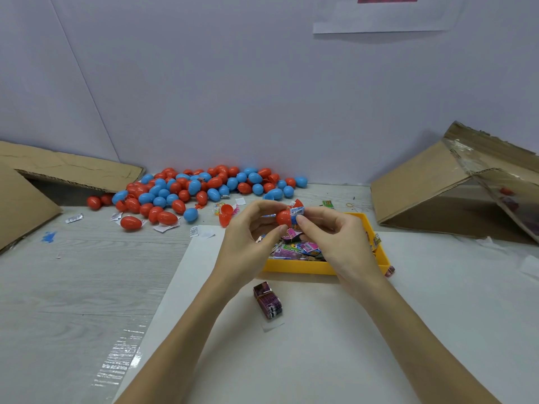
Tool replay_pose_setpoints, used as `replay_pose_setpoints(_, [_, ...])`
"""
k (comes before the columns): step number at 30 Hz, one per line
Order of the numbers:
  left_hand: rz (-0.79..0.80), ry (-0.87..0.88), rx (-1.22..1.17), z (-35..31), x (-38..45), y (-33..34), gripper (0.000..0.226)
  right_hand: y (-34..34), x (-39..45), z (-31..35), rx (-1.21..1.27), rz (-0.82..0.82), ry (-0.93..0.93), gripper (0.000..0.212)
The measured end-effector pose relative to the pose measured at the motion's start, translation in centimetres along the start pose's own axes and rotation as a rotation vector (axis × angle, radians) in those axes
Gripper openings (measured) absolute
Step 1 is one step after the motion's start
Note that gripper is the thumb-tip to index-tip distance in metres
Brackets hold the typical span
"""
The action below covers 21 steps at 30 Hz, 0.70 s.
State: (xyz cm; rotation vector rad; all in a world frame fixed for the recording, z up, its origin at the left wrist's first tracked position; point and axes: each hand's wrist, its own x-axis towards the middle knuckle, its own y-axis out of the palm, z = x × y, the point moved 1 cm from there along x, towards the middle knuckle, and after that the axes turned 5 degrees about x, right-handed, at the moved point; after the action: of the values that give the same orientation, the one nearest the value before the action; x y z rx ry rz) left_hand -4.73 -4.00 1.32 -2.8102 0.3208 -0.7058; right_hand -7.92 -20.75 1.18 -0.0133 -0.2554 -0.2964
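Mostly grey table point(73, 287), white sheet point(320, 345), pale wall point(233, 83) behind red egg point(283, 217).

The red plastic egg point(283, 217) is glossy and held up off the table, pinched between thumb and fingertips of the left hand point(250, 230), just above the far end of the yellow tray point(294, 265). Its open side faces right, where a small folded slip point(297, 211), printed in blue and white, sits against its rim, gripped by the fingertips of the right hand point(335, 236). Whether the slip is partly inside is hard to tell.
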Motion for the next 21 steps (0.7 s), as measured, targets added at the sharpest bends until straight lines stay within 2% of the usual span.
replay_pose_setpoints(15, [0.003,0.032,-0.041,0.29,0.01,0.01,0.032,0.28,-0.34,0.44,-0.004,-0.007,0.033,0.028])
replay_pose_setpoints(18, [-0.002,0.062,-0.051,0.19,-0.18,0.16,0.037,0.39,-0.47,0.59,0.143,0.031,0.121,0.026])
replay_pose_setpoints(21, [-0.022,0.156,0.049,0.03,-0.44,0.45,0.050,0.59,-0.63,0.92,0.445,0.082,0.356,0.023])
